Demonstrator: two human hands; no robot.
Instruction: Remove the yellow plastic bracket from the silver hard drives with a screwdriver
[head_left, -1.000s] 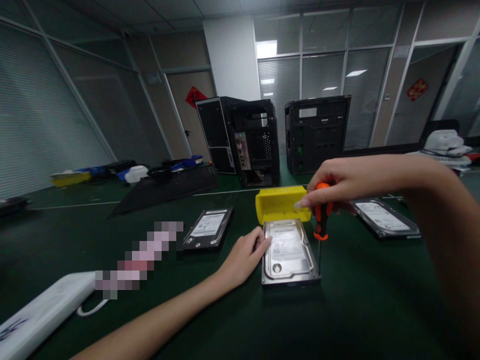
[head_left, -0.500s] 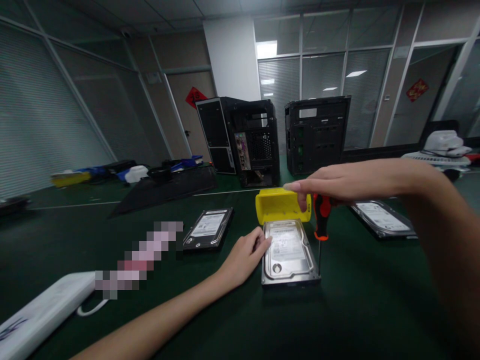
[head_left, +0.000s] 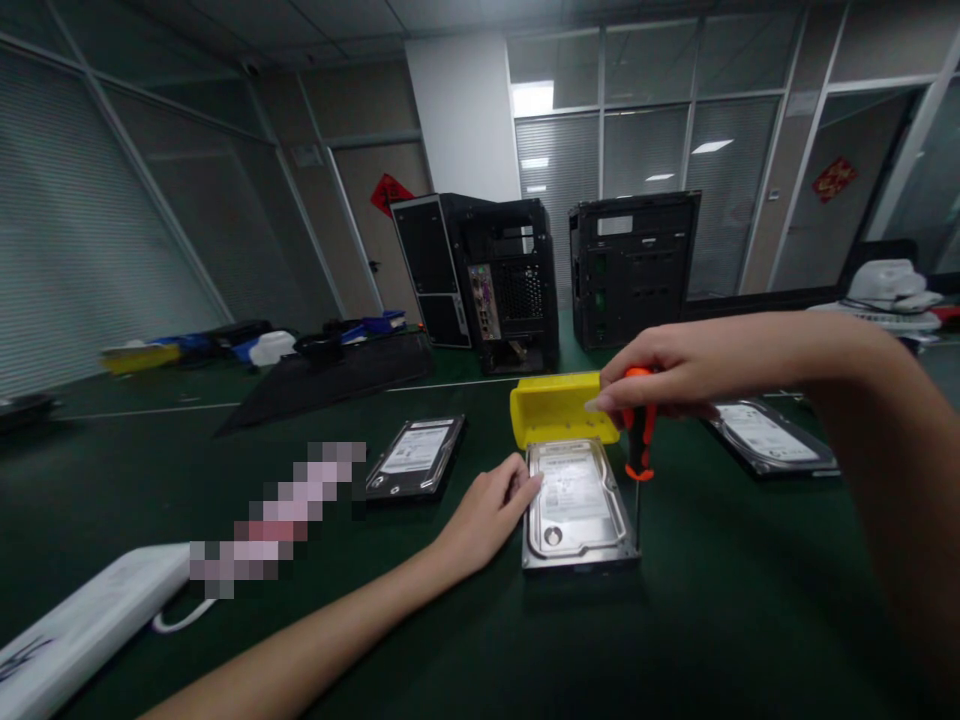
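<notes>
Green-topped table (head_left: pixel 360 630), bearing: two black computer cases at the back, left one (head_left: pixel 474 285) showing ports and a perforated panel, right one (head_left: pixel 634 270) darker; black mat (head_left: pixel 337 375), left rear; spare hard drive (head_left: pixel 420 450), left of the hands; another hard drive (head_left: pixel 772 435), right; white box-like object (head_left: pixel 97 620), lower left, with white cable (head_left: pixel 184 622). Yellow tray (head_left: pixel 555 405) directly behind the central hard drive (head_left: pixel 574 500), close enough that contact cannot be judged; bits inside too small to identify. Partly hidden: the right-hand drive and the tray's right end, both by the right hand (head_left: pixel 664 370). White object cut off by the frame; pixelated patch above it unreadable. Central drive: silver, flat on the table, label side up, pale label, round disc-like mark near the front. Right hand gripping an orange-and-black screwdriver (head_left: pixel 640 440), upright, shaft down to the drive's front right corner; tip indistinct. Left hand (head_left: pixel 491 505) against the drive's left edge, fingers curled, thumb touching; whether clasping or merely pressing, cannot tell.
</notes>
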